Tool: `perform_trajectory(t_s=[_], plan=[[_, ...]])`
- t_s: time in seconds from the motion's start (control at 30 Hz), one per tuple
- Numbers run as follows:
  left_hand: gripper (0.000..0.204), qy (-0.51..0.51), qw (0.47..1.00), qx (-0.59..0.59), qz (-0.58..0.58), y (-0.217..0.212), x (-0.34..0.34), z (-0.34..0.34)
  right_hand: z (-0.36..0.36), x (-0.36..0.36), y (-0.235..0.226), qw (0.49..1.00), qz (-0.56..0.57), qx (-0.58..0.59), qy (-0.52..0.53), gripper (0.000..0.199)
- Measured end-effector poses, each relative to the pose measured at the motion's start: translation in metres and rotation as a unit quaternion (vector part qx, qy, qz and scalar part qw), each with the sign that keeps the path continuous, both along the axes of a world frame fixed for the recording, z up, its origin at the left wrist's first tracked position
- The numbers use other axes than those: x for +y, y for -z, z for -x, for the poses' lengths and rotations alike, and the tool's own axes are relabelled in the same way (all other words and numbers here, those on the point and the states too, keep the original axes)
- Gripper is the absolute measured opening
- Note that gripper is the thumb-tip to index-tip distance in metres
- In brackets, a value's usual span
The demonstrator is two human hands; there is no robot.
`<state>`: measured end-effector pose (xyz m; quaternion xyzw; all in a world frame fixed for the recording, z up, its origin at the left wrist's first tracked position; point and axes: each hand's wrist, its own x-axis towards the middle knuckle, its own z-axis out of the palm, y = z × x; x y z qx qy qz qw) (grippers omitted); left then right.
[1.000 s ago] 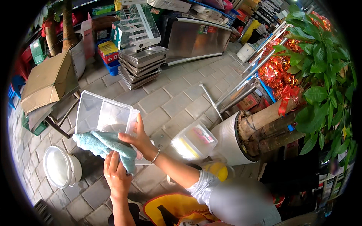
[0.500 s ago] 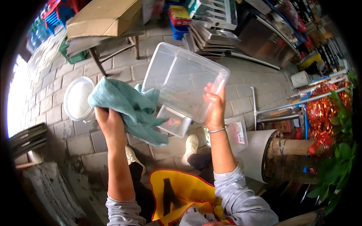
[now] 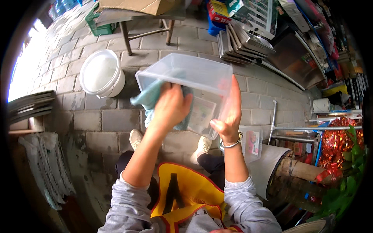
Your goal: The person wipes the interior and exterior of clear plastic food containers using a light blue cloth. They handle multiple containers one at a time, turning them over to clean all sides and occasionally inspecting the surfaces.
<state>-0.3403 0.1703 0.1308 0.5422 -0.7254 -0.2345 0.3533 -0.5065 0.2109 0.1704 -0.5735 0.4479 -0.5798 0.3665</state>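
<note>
A clear plastic storage box (image 3: 190,70) is held up in front of me, tilted so its open side faces me. My right hand (image 3: 232,112) grips its right wall, the thumb on the near edge and the fingers along the outside. My left hand (image 3: 171,105) reaches into the box's mouth, closed on a teal cloth (image 3: 149,97) that bunches against the inner left side and hangs out over the rim. The left fingertips are partly hidden by the cloth. Through the box's wall shows a pale lid (image 3: 203,112) on the ground.
A white bucket (image 3: 101,73) stands on the brick paving at left. Beyond it are a small table (image 3: 143,14) bearing cardboard and a green crate (image 3: 97,23). Stacked metal trays (image 3: 241,42) lie back right. Another clear container (image 3: 252,141), a metal rack (image 3: 274,116) and red tinsel (image 3: 338,136) are to my right.
My left hand has moved right, bringing the cloth from beside the box into its mouth. The box has tilted toward me. The whole view has shifted, so the bucket and table appear further right.
</note>
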Motion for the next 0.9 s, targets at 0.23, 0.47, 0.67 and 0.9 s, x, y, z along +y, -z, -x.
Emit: perform_trajectory(t_s=[0.23,0.47,0.67,0.9], plan=[[0.027,0.107,0.992,0.033,-0.052,0.004,0.011,0.041,-0.006,0.003,0.002,0.998,0.028,-0.045,-0.015,0.1],[0.029,0.333,0.916,0.092,-0.204,-0.016,0.011,0.044,0.011,0.003,-0.001,0.998,-0.004,-0.059,-0.025,0.099],[0.033,0.405,0.864,-0.142,-0.264,-0.014,0.018,0.006,0.053,-0.011,-0.006,0.989,0.038,-0.015,0.141,0.099],[0.023,0.092,0.98,0.089,-0.155,-0.025,-0.009,-0.034,0.049,-0.009,-0.009,0.983,0.036,0.0,0.181,0.096]])
